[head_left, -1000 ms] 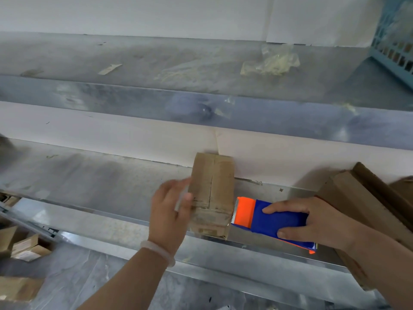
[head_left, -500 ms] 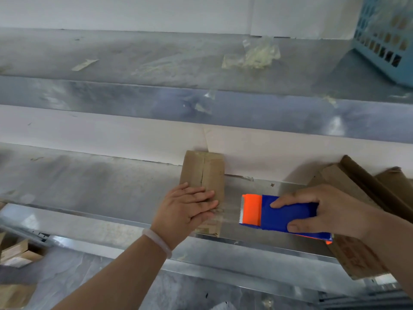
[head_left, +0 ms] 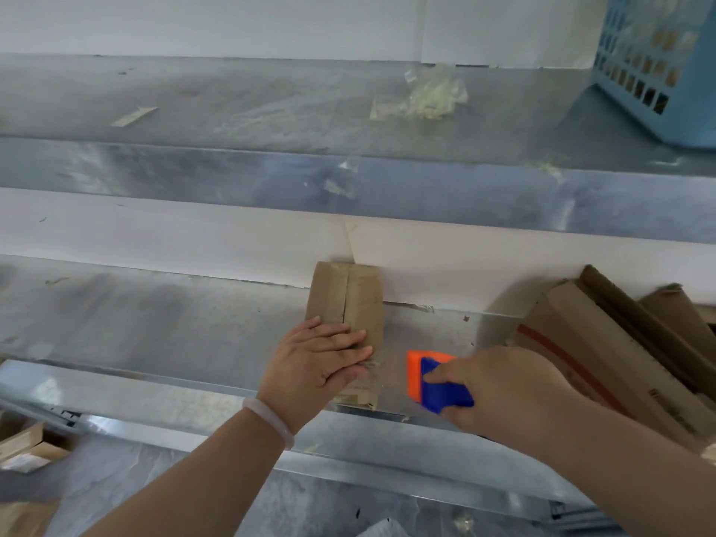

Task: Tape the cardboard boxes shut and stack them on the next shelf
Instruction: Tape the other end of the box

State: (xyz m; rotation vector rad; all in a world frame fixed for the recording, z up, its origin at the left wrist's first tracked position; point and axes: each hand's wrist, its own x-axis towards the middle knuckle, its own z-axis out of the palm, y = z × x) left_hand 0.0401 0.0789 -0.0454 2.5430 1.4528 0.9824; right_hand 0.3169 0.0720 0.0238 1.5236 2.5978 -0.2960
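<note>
A small brown cardboard box [head_left: 350, 300] lies on the lower metal shelf [head_left: 155, 323], its flap seam facing up and its far end against the white back wall. My left hand [head_left: 321, 362] lies flat on the box's near half, fingers straight and pressing down. My right hand [head_left: 499, 389] grips a blue and orange tape dispenser [head_left: 430, 381] just to the right of the box, orange end toward it. A clear strip of tape seems to run over the box's near end.
Larger cardboard boxes [head_left: 604, 354] lean at the right end of the lower shelf. The upper metal shelf [head_left: 232, 98] carries a crumpled wad of tape [head_left: 422, 98] and a blue plastic basket [head_left: 658, 63] at the far right. More small boxes [head_left: 27, 451] lie below on the left.
My left hand moved from the box's left side onto its top and now presses flat. My right hand pulled the tape dispenser away from the box and turned it.
</note>
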